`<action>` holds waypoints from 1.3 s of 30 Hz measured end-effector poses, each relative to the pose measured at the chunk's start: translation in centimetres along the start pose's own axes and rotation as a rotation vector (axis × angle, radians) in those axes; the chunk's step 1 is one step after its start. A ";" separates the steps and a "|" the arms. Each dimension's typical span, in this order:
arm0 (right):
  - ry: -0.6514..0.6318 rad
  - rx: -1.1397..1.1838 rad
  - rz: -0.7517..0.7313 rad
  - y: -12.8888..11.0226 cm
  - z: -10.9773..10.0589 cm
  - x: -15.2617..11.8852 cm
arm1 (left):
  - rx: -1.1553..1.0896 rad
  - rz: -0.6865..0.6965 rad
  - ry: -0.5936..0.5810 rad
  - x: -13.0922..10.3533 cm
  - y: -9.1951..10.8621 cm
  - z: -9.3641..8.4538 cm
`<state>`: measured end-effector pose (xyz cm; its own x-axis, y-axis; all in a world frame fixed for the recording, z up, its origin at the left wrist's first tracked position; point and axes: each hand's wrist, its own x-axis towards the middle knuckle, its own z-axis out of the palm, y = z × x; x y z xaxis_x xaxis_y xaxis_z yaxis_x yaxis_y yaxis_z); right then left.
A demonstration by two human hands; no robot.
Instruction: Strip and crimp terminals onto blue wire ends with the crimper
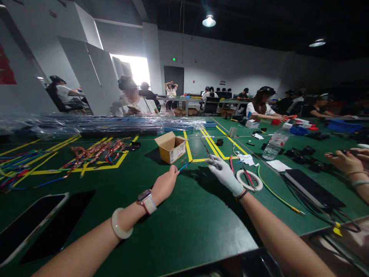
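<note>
My left hand [165,181], bare and with a watch on its wrist, is closed on a short blue wire [184,166] that points up and to the right. My right hand [225,174] wears a white glove. Its fingers are closed round a slim pointed metal tool [208,148], whose exact kind I cannot make out. The wire and the tool are apart. Just beyond my left hand stands an open cardboard box [173,149]. A roll of white tape [258,184] lies beside my right wrist, with red pieces across it.
Bundled coloured wires [24,165] and stripped copper strands [98,151] lie at left. Two dark flat devices [25,219] lie nearer. At right are a green-yellow cable [273,194], a plastic bottle [277,142], a black power bank [317,188] and a co-worker's hands [346,163].
</note>
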<state>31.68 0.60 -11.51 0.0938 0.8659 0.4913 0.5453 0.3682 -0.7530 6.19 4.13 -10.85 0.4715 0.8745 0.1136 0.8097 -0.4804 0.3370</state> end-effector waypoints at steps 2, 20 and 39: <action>-0.006 -0.161 -0.107 -0.1 -0.1 0.1 | -0.234 0.033 -0.001 0.4 -0.4 0.0; -0.039 -0.409 -0.271 -1.3 -0.1 -0.5 | -0.472 0.207 0.162 0.4 0.3 -4.1; -0.146 -0.137 -0.157 -3.4 0.3 -1.4 | -0.482 0.233 0.089 0.3 0.5 -3.7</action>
<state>29.48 -1.73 -9.75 -0.1172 0.8450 0.5217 0.6522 0.4617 -0.6012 5.46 4.43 -7.16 0.5706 0.7612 0.3083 0.4259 -0.5952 0.6814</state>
